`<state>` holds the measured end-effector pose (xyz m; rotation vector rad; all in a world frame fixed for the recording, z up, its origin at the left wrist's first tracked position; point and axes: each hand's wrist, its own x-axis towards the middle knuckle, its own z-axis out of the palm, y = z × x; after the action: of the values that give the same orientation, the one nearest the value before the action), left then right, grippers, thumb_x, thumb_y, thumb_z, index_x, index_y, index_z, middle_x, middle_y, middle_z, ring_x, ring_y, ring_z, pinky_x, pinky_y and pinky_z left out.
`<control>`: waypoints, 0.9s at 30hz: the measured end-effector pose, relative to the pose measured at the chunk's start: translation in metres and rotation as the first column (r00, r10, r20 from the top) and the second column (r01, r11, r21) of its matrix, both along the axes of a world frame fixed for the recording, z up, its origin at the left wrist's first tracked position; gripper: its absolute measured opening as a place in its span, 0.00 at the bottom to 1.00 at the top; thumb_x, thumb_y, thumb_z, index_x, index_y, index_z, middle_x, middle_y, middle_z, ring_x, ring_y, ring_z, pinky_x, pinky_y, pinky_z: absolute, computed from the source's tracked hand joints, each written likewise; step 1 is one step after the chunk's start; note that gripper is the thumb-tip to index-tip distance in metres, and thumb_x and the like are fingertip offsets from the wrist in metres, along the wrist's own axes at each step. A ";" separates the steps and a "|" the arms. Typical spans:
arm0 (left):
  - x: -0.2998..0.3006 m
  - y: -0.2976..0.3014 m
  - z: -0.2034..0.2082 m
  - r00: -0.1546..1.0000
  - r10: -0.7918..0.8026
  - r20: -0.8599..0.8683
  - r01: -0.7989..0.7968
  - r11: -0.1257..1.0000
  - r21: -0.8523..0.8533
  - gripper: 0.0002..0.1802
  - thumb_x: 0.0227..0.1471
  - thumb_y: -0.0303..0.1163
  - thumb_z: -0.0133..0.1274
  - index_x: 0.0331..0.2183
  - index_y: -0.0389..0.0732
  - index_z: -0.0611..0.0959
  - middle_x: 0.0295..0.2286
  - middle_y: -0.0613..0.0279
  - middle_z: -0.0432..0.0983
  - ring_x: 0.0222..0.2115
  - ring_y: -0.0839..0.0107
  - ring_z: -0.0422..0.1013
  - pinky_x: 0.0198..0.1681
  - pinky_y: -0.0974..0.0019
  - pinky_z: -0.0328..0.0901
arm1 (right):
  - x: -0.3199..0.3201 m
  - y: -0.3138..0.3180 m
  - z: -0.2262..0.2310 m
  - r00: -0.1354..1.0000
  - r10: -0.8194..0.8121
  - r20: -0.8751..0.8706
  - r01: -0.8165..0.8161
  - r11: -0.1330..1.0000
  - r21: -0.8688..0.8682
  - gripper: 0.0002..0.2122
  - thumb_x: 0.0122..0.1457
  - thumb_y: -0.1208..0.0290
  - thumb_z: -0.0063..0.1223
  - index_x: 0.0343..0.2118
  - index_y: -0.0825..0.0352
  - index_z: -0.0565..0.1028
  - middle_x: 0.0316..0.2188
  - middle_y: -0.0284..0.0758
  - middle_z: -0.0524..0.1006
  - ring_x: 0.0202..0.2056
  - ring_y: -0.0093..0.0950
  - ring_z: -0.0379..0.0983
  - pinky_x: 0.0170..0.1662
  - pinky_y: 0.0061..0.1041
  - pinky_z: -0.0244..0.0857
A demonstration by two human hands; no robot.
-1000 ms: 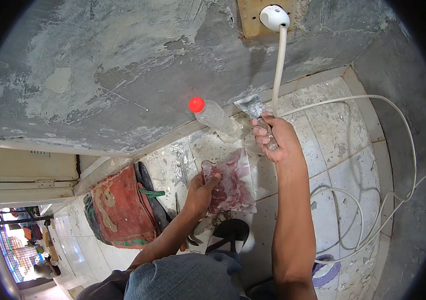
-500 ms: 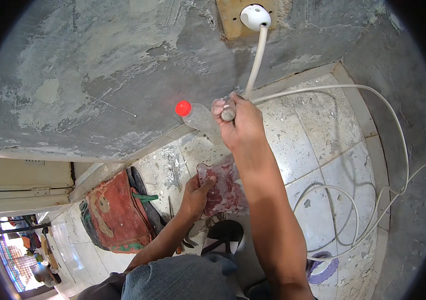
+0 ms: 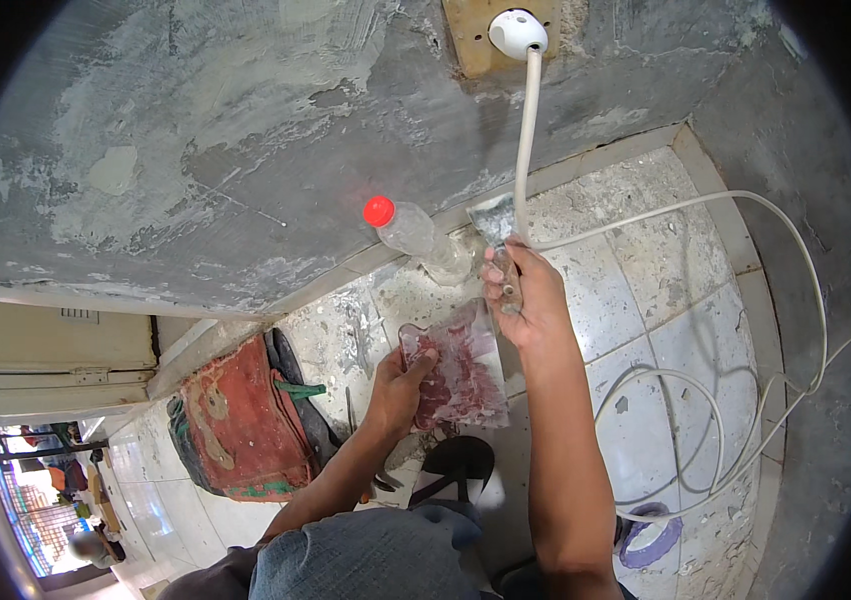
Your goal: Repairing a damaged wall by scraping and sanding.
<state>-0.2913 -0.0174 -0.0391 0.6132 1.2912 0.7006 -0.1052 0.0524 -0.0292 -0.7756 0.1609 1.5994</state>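
In my right hand is a putty knife, its worn handle wrapped by my fingers and its blade pointing up toward the wall. The blade carries greyish-white residue. My left hand grips the near-left edge of a flat dark-red plate, thumb on top. White paste is smeared over that plate, and its right edge looks pale. Beyond the two hands a clear plastic bottle with a red cap stands on the floor by the wall, between the plate and the grey wall, which has pale patches.
A white cable hangs from a white wall fitting and loops over the dusty tiles to the right. A red bag lies at left. Near my knees are a black slipper and a purple-and-white ring.
My right hand has drawn down and back from the wall, and the putty knife's blade has turned into sight. The plate in my left hand has barely moved.
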 end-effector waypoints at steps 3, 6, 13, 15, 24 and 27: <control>0.006 -0.003 -0.003 0.998 0.044 0.050 -0.045 0.999 0.021 0.08 0.56 0.31 0.49 0.36 0.37 0.74 0.23 0.65 0.72 0.17 0.77 0.69 0.20 0.73 0.66 | 0.002 0.012 0.007 0.999 0.033 0.041 -0.033 0.999 0.006 0.05 0.61 0.73 0.40 0.38 0.67 0.64 0.25 0.34 0.69 0.19 0.22 0.62 0.17 0.20 0.54; 0.004 -0.005 -0.002 0.999 0.010 -0.031 -0.010 1.000 -0.001 0.08 0.55 0.31 0.50 0.36 0.37 0.74 0.23 0.65 0.72 0.17 0.76 0.69 0.19 0.73 0.66 | 0.009 0.010 0.013 0.993 0.094 0.066 -0.098 0.994 0.050 0.05 0.62 0.73 0.40 0.38 0.67 0.64 0.24 0.34 0.68 0.17 0.21 0.62 0.15 0.19 0.52; 0.003 -0.004 -0.004 0.992 -0.054 -0.110 0.049 0.998 -0.047 0.11 0.56 0.33 0.49 0.37 0.35 0.74 0.24 0.64 0.71 0.21 0.75 0.70 0.23 0.72 0.67 | 0.009 -0.003 0.011 0.950 0.114 0.292 -0.104 0.993 -0.047 0.05 0.63 0.71 0.39 0.38 0.66 0.64 0.26 0.33 0.68 0.16 0.19 0.61 0.15 0.19 0.53; 0.004 -0.004 -0.006 1.000 -0.008 0.007 0.008 1.000 0.006 0.08 0.56 0.32 0.50 0.35 0.38 0.74 0.23 0.65 0.72 0.17 0.75 0.69 0.20 0.72 0.66 | 0.001 0.004 0.013 0.951 0.088 0.297 -0.086 0.996 -0.022 0.06 0.64 0.70 0.38 0.38 0.66 0.64 0.27 0.33 0.68 0.16 0.19 0.61 0.16 0.19 0.53; 0.004 -0.003 -0.004 0.997 -0.036 -0.064 0.035 0.999 -0.020 0.10 0.56 0.33 0.50 0.36 0.36 0.74 0.24 0.63 0.72 0.18 0.75 0.70 0.20 0.73 0.65 | -0.006 -0.006 0.010 0.896 0.072 0.438 -0.079 0.997 -0.004 0.10 0.64 0.70 0.38 0.41 0.71 0.66 0.24 0.31 0.65 0.13 0.17 0.58 0.12 0.19 0.50; 0.006 -0.003 -0.003 0.999 -0.023 0.024 0.023 1.000 0.005 0.10 0.56 0.34 0.50 0.35 0.37 0.74 0.23 0.63 0.72 0.17 0.75 0.70 0.18 0.73 0.64 | -0.013 0.012 0.006 0.834 0.029 0.551 0.013 0.997 -0.072 0.09 0.63 0.71 0.38 0.41 0.71 0.67 0.22 0.30 0.65 0.12 0.17 0.57 0.12 0.20 0.50</control>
<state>-0.2856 -0.0204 -0.0420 0.6206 1.2592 0.6901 -0.1178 0.0642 -0.0232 -1.2670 -0.2078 1.3185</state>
